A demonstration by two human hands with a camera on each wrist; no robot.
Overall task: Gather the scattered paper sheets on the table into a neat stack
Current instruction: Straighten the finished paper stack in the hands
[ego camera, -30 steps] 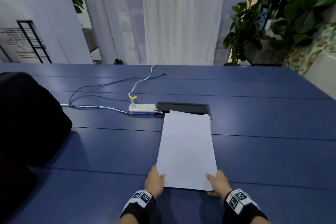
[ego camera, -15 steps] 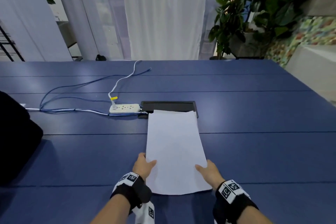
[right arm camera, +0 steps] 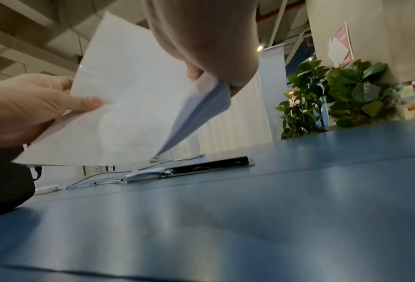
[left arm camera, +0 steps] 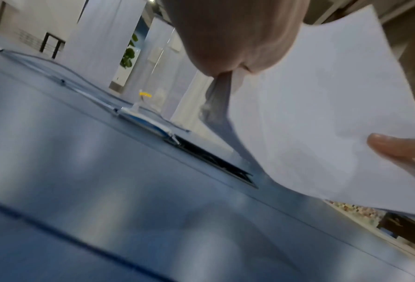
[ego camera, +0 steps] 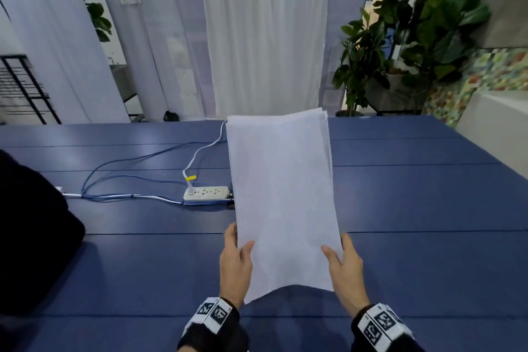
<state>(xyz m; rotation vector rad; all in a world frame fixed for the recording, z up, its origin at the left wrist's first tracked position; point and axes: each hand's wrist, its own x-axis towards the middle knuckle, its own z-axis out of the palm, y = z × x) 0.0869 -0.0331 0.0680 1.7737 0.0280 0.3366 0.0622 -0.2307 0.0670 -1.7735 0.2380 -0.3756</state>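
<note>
A stack of white paper sheets (ego camera: pixel 281 194) is held up off the blue table (ego camera: pixel 414 251), tilted nearly upright, its lower edge sagging in the middle. My left hand (ego camera: pixel 237 260) grips its lower left side, thumb on the front face. My right hand (ego camera: pixel 344 264) grips the lower right side the same way. In the left wrist view the paper stack (left arm camera: pixel 322 106) is pinched at its edge by my left hand (left arm camera: pixel 228 63), and a fingertip of the other hand (left arm camera: pixel 389 145) lies on it. In the right wrist view my right hand (right arm camera: pixel 208 76) pinches the sheets (right arm camera: pixel 129 106).
A white power strip (ego camera: pixel 205 193) with blue and white cables (ego camera: pixel 120 171) lies left of the paper. A black cable hatch (right arm camera: pixel 213 166) is set in the table behind it. A black bag (ego camera: pixel 31 237) sits at the left edge. Potted plants (ego camera: pixel 414 37) stand beyond the far right corner.
The stack lay flat on the table with both hands at its near corners. Both hands have lifted it and tipped it up, so it now covers the black hatch from the head view.
</note>
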